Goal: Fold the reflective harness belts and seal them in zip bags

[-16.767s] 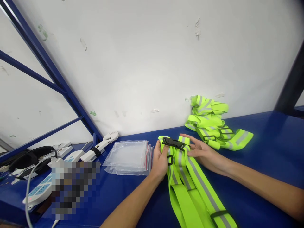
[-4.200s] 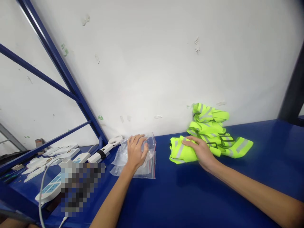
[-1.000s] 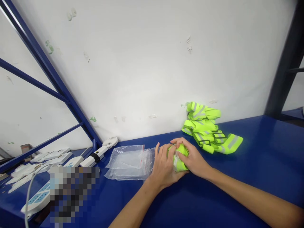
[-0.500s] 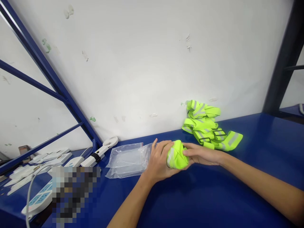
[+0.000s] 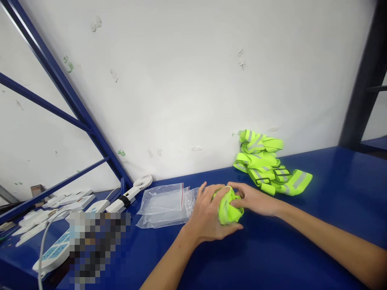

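Observation:
A folded neon-yellow reflective vest bundle (image 5: 229, 209) sits between both hands on the blue table (image 5: 272, 257). My left hand (image 5: 207, 215) wraps round its left side, fingers curled, with a clear zip bag (image 5: 191, 197) under it. My right hand (image 5: 254, 199) presses on the bundle's right side with bent fingers. How far the bundle is inside the bag is not clear.
A stack of clear zip bags (image 5: 161, 203) lies left of the hands. A pile of neon-yellow vests (image 5: 266, 163) lies against the white wall. A small white fan (image 5: 134, 189), white power strips (image 5: 54, 251) and a blue shelf frame (image 5: 75, 108) are at the left.
Over the last second both hands have kept squeezing and turning the folded vest; it is now lower on the table and more scrunched. Earlier it lay flat and unfolded.

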`<action>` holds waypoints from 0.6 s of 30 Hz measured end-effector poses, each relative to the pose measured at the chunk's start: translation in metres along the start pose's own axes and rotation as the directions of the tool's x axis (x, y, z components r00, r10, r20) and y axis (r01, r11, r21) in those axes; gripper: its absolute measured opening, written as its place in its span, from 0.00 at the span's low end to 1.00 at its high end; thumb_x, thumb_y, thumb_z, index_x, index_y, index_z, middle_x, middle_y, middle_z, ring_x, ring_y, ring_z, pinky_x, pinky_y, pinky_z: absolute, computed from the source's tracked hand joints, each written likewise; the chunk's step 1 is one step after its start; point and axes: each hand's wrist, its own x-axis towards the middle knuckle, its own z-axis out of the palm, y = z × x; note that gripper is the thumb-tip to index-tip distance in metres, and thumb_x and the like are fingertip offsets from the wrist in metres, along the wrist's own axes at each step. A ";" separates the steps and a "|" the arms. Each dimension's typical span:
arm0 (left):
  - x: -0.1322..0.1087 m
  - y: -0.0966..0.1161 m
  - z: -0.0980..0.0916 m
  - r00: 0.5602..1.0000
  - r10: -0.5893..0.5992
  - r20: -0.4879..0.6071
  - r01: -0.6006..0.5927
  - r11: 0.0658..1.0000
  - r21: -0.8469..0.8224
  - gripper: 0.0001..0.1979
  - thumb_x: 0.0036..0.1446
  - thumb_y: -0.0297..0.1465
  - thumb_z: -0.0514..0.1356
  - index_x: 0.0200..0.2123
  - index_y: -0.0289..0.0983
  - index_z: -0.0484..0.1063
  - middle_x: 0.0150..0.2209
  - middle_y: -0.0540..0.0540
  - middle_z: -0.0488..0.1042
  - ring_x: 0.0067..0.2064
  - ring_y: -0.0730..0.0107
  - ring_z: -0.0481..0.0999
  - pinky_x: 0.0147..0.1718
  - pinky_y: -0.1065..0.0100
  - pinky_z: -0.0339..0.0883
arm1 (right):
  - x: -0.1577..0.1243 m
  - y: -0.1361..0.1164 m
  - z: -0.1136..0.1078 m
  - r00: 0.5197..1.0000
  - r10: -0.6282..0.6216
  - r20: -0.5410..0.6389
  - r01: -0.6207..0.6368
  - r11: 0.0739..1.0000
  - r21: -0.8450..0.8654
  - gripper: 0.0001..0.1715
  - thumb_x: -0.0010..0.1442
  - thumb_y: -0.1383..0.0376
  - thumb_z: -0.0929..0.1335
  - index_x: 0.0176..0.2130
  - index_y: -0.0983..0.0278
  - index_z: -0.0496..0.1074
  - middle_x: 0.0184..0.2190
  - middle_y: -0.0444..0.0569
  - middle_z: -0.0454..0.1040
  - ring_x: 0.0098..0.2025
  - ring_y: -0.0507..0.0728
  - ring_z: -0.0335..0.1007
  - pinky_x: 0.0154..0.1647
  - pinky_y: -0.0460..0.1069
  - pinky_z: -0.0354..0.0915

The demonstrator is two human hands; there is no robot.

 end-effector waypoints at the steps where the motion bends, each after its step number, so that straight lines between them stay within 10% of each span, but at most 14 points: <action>1: 0.000 0.000 0.001 1.000 -0.013 0.005 0.013 1.000 0.007 0.44 0.45 0.54 0.64 0.59 0.39 0.56 0.55 0.37 0.68 0.57 0.52 0.67 0.62 0.43 0.46 | 0.002 0.001 0.003 0.999 -0.022 -0.038 0.021 0.999 -0.025 0.20 0.55 0.57 0.73 0.40 0.63 0.63 0.26 0.38 0.65 0.26 0.50 0.64 0.24 0.43 0.59; 13: 0.024 0.025 -0.004 0.993 -0.074 0.093 0.063 0.991 0.118 0.33 0.52 0.52 0.61 0.55 0.41 0.62 0.55 0.41 0.69 0.53 0.54 0.69 0.53 0.52 0.62 | 0.008 0.004 0.018 0.945 -0.216 -0.246 0.168 0.965 -0.202 0.13 0.49 0.62 0.74 0.32 0.63 0.68 0.28 0.42 0.69 0.33 0.55 0.67 0.33 0.49 0.65; 18: 0.035 0.028 -0.010 0.969 -0.149 0.196 0.134 0.987 0.086 0.31 0.54 0.54 0.57 0.55 0.42 0.62 0.51 0.44 0.72 0.51 0.56 0.71 0.50 0.55 0.64 | 0.003 0.008 0.009 0.973 -0.058 -0.224 0.052 0.998 -0.033 0.16 0.51 0.58 0.73 0.37 0.64 0.71 0.31 0.46 0.74 0.34 0.57 0.70 0.35 0.50 0.68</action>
